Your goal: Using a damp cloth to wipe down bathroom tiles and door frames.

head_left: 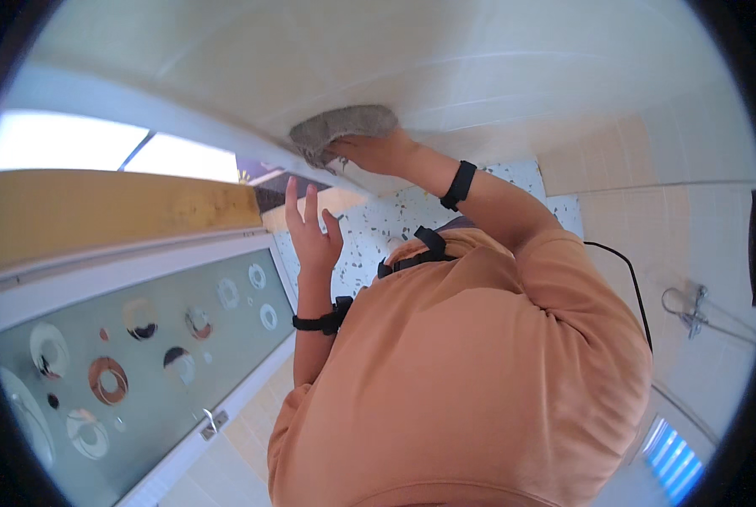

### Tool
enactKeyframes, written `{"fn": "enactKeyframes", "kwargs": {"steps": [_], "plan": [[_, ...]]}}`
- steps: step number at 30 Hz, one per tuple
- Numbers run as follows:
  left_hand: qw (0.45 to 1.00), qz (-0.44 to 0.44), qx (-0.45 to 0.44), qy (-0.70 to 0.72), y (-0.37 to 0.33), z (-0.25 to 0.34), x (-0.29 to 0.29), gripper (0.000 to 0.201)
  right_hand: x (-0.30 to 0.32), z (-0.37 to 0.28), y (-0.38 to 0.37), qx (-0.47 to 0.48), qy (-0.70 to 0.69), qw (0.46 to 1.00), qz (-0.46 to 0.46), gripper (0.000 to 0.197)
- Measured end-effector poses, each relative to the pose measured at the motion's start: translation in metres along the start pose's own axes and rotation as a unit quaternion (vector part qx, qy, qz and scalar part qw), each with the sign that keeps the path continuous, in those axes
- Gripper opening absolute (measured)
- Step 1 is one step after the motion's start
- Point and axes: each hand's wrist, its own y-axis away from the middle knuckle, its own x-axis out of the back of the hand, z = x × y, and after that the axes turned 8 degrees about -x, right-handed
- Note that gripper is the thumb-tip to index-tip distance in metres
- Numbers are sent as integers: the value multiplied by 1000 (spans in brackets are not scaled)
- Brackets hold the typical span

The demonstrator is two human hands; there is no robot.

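Observation:
A fluffy grey cloth (344, 123) is pressed against the pale tiled wall (479, 76), close to the door frame's edge. My right hand (376, 154) holds it there, with the fingertips partly hidden in its folds. My left hand (313, 241) is raised by the doorway with fingers spread and nothing in it. It looks apart from the wall and the frame. Each wrist wears a black strap.
To the left stands a door (154, 355) with a frosted pane, circle patterns and a metal handle (212, 422). Below lies a speckled floor (357, 232). A shower tap (695, 313) is on the right wall, and a black cable (635, 279) runs beside my right side.

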Motion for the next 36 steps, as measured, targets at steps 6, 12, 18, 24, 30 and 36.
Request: {"fn": "enactKeyframes", "kwargs": {"steps": [6,12,18,24,30,36], "plan": [[999,-10,-41,-22,-38,30,-41,53,19,88,67,44,119,990,59,30],[995,-23,-83,-48,-76,75,-100,58,75,198,145,-36,128,990,-47,31],[990,-15,-43,-133,-98,104,-155,63,160,306,228,-61,277,958,48,17],[989,-4,5,-147,-108,122,-172,72,224,415,304,-210,360,896,152,28],[987,-31,27,-155,-112,135,-166,76,236,504,362,-316,292,859,279,56],[986,-62,68,-136,-114,140,-156,75,199,559,370,-415,124,810,395,74]]}}
